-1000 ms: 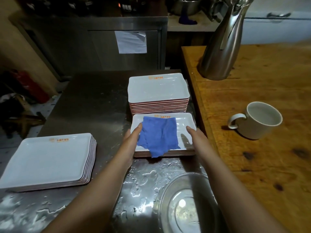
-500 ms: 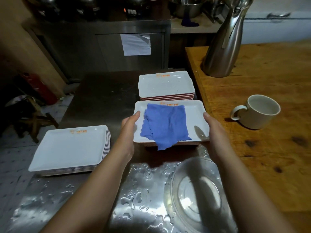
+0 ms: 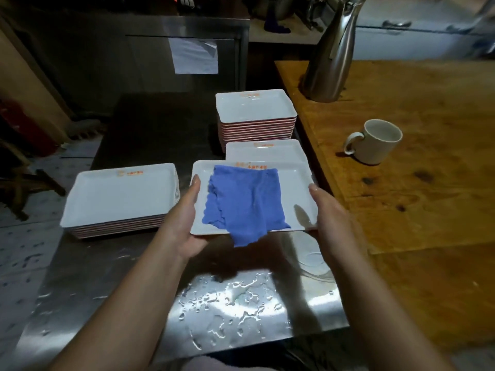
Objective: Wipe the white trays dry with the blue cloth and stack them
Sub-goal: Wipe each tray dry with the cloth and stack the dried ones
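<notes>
Two hands hold a white tray above a wet steel counter.

The left hand [image 3: 184,223] and right hand [image 3: 330,212] grip the white tray [image 3: 297,188] by opposite edges, thumbs on its rim; a blue cloth [image 3: 243,202] lies between the thumbs, overhanging the near edge.

Glossy tray [image 3: 300,194], soft cloth [image 3: 241,204], wet steel counter [image 3: 230,311].

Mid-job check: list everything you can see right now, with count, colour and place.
held tray: one, white, lifted above wet counter
blue cloth: one, lying in held tray, corner hanging over near edge
tray stacks: three, white; left, far, low one behind held tray
steel counter: wet
mug: one, white, wooden table
steel jug: one, wooden table
left hand: grips tray's left edge
right hand: grips right edge
</notes>
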